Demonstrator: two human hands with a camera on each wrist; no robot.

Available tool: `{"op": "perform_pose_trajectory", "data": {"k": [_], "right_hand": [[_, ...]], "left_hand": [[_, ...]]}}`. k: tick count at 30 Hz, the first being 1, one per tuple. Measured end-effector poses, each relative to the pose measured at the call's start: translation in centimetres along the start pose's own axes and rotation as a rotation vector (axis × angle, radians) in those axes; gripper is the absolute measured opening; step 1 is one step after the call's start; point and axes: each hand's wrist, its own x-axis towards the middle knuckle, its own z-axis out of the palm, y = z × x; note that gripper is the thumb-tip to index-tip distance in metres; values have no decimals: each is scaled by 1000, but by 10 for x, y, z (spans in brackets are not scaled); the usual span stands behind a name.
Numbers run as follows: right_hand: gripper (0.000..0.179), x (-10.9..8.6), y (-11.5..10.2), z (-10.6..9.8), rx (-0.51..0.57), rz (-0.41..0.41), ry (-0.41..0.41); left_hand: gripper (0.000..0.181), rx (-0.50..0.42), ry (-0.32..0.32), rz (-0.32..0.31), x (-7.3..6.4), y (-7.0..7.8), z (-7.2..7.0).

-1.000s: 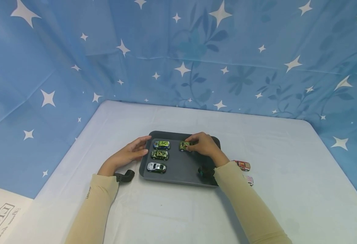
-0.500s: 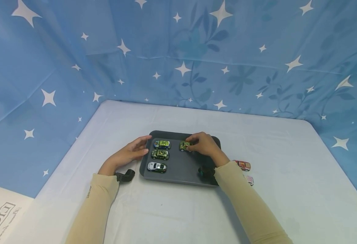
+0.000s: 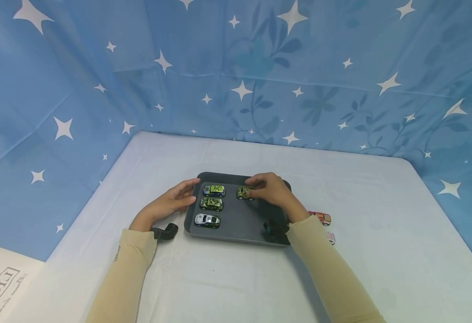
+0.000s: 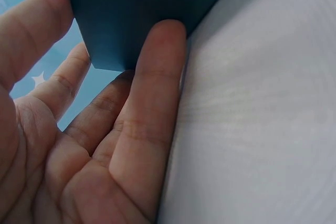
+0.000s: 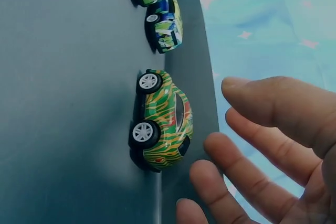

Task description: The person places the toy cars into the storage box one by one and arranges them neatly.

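Four toy cars [image 3: 211, 204] in tray [image 3: 240, 226], two hands [image 3: 170, 202] [image 3: 271, 190]

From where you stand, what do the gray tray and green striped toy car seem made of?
Gray tray: perhaps plastic or coated metal, matte, judging by its even, softly shaded surface.
Striped toy car: metal or plastic, hard to tell; glossy, catching bright highlights.

Has left forearm [image 3: 127, 271] and right forearm [image 3: 334, 273] angled forward and inward, left hand [image 3: 170, 205] with fingers mostly extended and thumb apart, right hand [image 3: 275, 190] with fingers loosely bent and thumb parted from fingertips, though can't judge lowest finger's [image 5: 190, 212] bend, cropped in right wrist view.
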Motion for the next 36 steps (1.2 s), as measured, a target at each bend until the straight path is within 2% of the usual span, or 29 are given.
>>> {"op": "perform_pose_trajectory", "data": {"k": [10,17,23,29,36], "right_hand": [[35,-10,4,-7,44,-63,-29],[36,-17,9,-13,68,-90,-91],[40,-25,12,-17,133,-121,-133],[42,-35,11,-22,205,-131,-146],[44,-45,13,-28,263,-131,-126]], "left_hand": [[71,-4,-5,6,0,0,0],[72,3,-3,4,0,1,0],[71,2,-6,7,0,0,0],[72,8,-5,5,0,-1,0],[72,6,-12,13,0,-1,-1]]}}
